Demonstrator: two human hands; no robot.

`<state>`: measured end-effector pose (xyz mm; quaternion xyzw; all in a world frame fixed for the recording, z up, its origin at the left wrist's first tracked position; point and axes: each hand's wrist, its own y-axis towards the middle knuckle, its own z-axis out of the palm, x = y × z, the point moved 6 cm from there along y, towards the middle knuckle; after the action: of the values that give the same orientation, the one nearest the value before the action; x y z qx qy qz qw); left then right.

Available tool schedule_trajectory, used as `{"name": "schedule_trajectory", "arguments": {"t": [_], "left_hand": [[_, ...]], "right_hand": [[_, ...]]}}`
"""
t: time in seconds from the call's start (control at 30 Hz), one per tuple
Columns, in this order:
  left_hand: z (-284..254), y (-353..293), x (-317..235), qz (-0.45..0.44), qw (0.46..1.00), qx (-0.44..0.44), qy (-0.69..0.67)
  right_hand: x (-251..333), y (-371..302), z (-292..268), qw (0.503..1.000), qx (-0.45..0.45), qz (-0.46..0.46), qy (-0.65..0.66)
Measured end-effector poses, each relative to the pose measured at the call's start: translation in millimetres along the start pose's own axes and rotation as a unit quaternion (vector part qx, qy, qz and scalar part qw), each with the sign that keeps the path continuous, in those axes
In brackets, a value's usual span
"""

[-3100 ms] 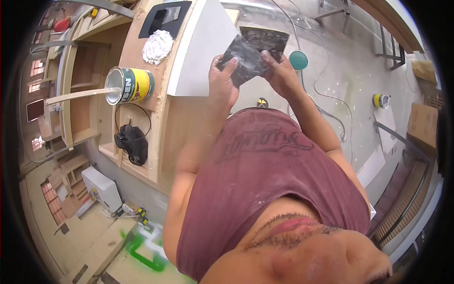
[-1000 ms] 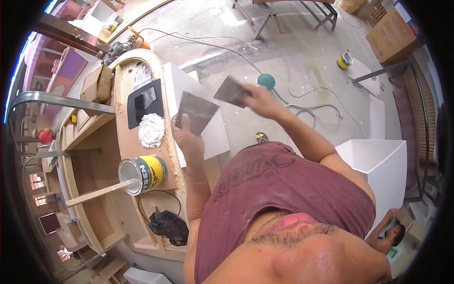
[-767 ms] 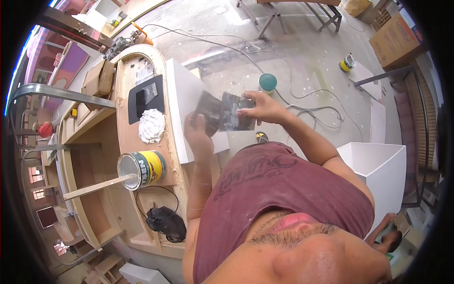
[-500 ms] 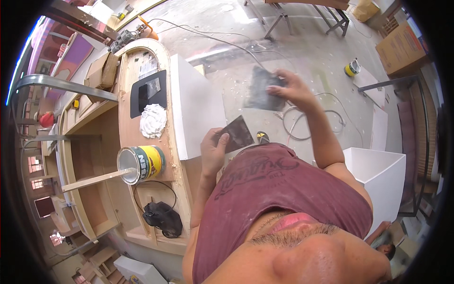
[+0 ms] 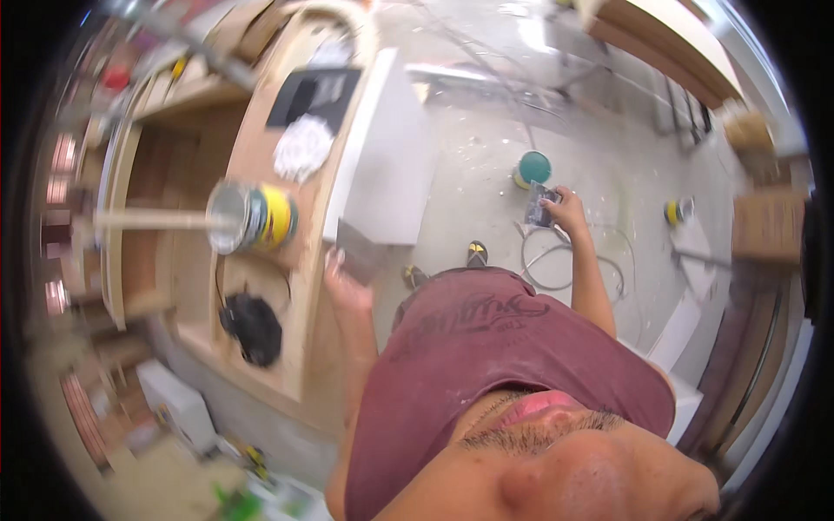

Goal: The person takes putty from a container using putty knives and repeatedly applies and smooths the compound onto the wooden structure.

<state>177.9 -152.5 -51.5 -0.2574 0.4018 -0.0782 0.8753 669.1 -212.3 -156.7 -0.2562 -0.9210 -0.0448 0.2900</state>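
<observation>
My left hand (image 5: 349,286) is closed on a flat dark scraper blade (image 5: 360,250), held beside the corner of a white panel box (image 5: 395,187). Motion blurs that blade. Farther out to the right, my right hand (image 5: 566,212) pinches a second flat scraper blade (image 5: 538,205), grey with pale smears. Just beyond this blade, a can with a teal top (image 5: 534,166) stands on the floor. On the wooden frame to my left are a heap of white putty (image 5: 304,148), a dark flat sheet (image 5: 334,97) and an open can (image 5: 276,217) with a wooden stick (image 5: 156,220) in it.
A black bag (image 5: 252,330) lies in the wooden frame. Loops of hose (image 5: 528,265) lie on the floor ahead. At right are a small can (image 5: 679,210) and a cardboard box (image 5: 768,227). A workbench (image 5: 669,43) stands at the far right.
My view has shifted, and a teal-topped can now shows on the floor. My right hand is farther from my body, still with its blade. My left hand has moved left and keeps its blade.
</observation>
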Motion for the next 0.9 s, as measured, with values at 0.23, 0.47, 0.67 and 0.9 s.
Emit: {"name": "schedule_trajectory", "arguments": {"t": [0.23,0.47,0.67,0.9], "left_hand": [[-38.1,-31.7,-3.7,0.096,0.983,-0.033,-0.153],[-106.1,-56.0,-25.0,0.170,0.960,-0.092,-0.204],[-169.3,-33.9,-54.7,0.146,0.950,-0.138,-0.241],[-231.8,-15.2,-132.0,0.229,0.949,-0.186,-0.109]], "right_hand": [[148.3,46.0,46.4,0.738,0.238,0.128,0.619],[350.6,10.2,65.7,0.785,0.402,-0.030,0.471],[541.4,1.8,65.8,0.785,0.354,-0.330,0.386],[709.3,-72.4,123.9,0.856,0.276,-0.434,0.059]]}}
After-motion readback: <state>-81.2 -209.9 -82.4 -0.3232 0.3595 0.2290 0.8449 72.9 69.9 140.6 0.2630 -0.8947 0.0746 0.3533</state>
